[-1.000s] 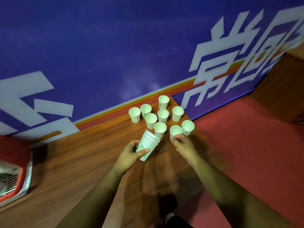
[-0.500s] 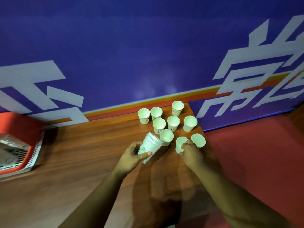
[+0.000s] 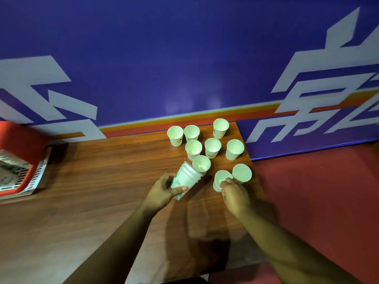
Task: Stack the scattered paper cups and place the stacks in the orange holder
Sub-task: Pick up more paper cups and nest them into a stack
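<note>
Left hand (image 3: 162,193): grip clamped round a tilted stack of cups (image 3: 185,178), thumb across the side wall, mouth angled up and away toward the wall (image 3: 184,58). Whether the stack's base touches the worktop (image 3: 102,181) cannot be told from this angle.

Right hand (image 3: 235,194): grip pinched on the near rim of a single cup (image 3: 219,178), which stands upright near the worktop's right edge. A second cup (image 3: 242,172) stands just beside it on the right.

Seven loose cups (image 3: 212,147), all upright and mouth-up, cluster beyond the hands at the far right corner. The nearest of them sits against the mouth of the held stack.

Orange holder (image 3: 22,140): far left, partly cut off by the frame edge, well apart from the cups. It sits on a white slotted tray (image 3: 40,173).

Red floor (image 3: 317,201) to the right of the worktop.
</note>
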The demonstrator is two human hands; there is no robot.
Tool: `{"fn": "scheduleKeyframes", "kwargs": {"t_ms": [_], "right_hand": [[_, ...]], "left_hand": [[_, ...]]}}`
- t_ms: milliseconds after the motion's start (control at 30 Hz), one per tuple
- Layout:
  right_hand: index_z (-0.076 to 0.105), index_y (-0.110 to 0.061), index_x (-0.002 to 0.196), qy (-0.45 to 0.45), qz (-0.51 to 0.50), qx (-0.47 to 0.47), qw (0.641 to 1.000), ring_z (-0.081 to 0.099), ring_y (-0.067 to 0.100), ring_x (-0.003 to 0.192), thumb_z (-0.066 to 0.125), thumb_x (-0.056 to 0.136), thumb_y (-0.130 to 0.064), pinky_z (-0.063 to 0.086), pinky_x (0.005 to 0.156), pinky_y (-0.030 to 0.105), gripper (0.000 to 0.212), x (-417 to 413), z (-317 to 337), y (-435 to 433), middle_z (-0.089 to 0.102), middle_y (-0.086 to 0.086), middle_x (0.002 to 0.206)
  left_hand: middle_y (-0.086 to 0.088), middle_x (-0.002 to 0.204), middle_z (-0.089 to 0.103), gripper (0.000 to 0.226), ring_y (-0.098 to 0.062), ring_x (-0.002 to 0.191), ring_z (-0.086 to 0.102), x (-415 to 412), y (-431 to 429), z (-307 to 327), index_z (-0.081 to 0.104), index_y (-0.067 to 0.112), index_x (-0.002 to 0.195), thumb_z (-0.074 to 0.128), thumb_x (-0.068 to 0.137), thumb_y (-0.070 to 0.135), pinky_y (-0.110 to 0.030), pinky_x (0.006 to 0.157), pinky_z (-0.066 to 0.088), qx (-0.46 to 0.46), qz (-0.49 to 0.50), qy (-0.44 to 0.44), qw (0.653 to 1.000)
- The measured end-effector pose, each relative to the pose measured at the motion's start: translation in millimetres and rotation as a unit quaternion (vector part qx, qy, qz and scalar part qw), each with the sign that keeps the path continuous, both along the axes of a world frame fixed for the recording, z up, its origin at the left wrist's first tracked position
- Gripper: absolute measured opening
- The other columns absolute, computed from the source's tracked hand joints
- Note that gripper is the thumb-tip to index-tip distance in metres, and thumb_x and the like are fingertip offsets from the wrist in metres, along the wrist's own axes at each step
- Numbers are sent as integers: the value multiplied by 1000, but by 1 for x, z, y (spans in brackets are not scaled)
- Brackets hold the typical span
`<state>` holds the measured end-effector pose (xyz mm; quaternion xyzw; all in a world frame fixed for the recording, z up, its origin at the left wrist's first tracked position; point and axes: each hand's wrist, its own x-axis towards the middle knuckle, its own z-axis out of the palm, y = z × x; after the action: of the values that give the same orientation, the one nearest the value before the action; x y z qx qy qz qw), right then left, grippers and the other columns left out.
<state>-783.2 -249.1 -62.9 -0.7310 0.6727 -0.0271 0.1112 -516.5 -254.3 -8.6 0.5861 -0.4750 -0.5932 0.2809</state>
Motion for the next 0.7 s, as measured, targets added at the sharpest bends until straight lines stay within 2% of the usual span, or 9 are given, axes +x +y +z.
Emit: {"fn": "scheduleKeyframes", "kwargs": {"t_ms": [67, 133, 200, 267, 333, 400, 533, 633, 700], "right_hand": [[68, -12, 100, -27, 4, -31, 999, 62, 25, 96, 60, 86, -11, 50, 75, 34, 16, 3, 3, 2, 64, 5, 104], [68, -11, 94, -128, -37, -62, 989, 62, 20, 88, 63, 86, -12, 51, 72, 27, 10, 6, 13, 5, 64, 2, 96], [66, -11, 90, -251, -106, -75, 959, 60, 14, 79, 65, 85, -12, 45, 67, 13, 5, 7, 30, 5, 61, -2, 87], [67, -12, 86, -357, -163, -67, 917, 59, 12, 76, 67, 86, -14, 43, 65, 13, 1, 11, 47, 0, 63, -4, 81], [67, -15, 80, -441, -187, -48, 876, 61, 13, 79, 68, 86, -16, 47, 68, 19, 6, 17, 63, -8, 66, -3, 80], [67, -17, 80, -478, -188, -42, 857, 61, 13, 84, 68, 87, -15, 46, 71, 15, 8, 24, 75, -14, 66, -2, 84], [70, -13, 93, -498, -203, -58, 841, 60, 7, 91, 64, 91, -17, 44, 72, 7, 7, 21, 90, -22, 67, 0, 97], [70, -22, 97, -586, -212, 15, 782, 61, 11, 104, 66, 90, -15, 47, 85, 18, 10, 29, 89, -20, 67, 0, 109], [71, -15, 104, -636, -207, 96, 737, 61, 14, 113, 69, 87, -15, 48, 94, 25, 16, 37, 82, -15, 67, 0, 116]], "left_hand": [[-1, 112, 72, 65, -16, 102, 70, 0, 1, -3, 60, 18, 117, 87, 63, 42, -31, 87, 57, 2, 4, -6, 1000], [0, 110, 72, 69, -16, 101, 70, 1, 3, -6, 60, 21, 116, 88, 59, 48, -34, 88, 58, 1, 7, -24, 1000], [1, 109, 72, 59, -17, 100, 70, 2, 4, -7, 60, 22, 114, 89, 66, 39, -33, 87, 57, -5, 5, -47, 999], [0, 108, 71, 48, -18, 100, 70, 3, 3, -7, 60, 20, 114, 87, 74, 24, -28, 83, 56, -6, 4, -56, 998], [0, 107, 70, 45, -15, 97, 69, 3, 3, -3, 59, 19, 113, 85, 77, 17, -19, 76, 54, -11, -1, -64, 998], [0, 106, 69, 45, -12, 94, 68, 2, 3, 1, 59, 17, 114, 84, 77, 13, -14, 72, 52, -20, -7, -70, 997], [1, 109, 70, 47, -14, 100, 68, -1, 1, 5, 59, 19, 117, 85, 77, 17, -22, 81, 55, -29, -20, -69, 997], [-2, 113, 69, 47, -17, 104, 67, 0, 2, 6, 60, 18, 118, 84, 78, 14, -24, 84, 55, -30, -28, -32, 999], [-3, 115, 69, 46, -11, 103, 67, -2, 3, 10, 60, 17, 120, 82, 79, 14, -19, 82, 53, -31, -47, -14, 998]]}}
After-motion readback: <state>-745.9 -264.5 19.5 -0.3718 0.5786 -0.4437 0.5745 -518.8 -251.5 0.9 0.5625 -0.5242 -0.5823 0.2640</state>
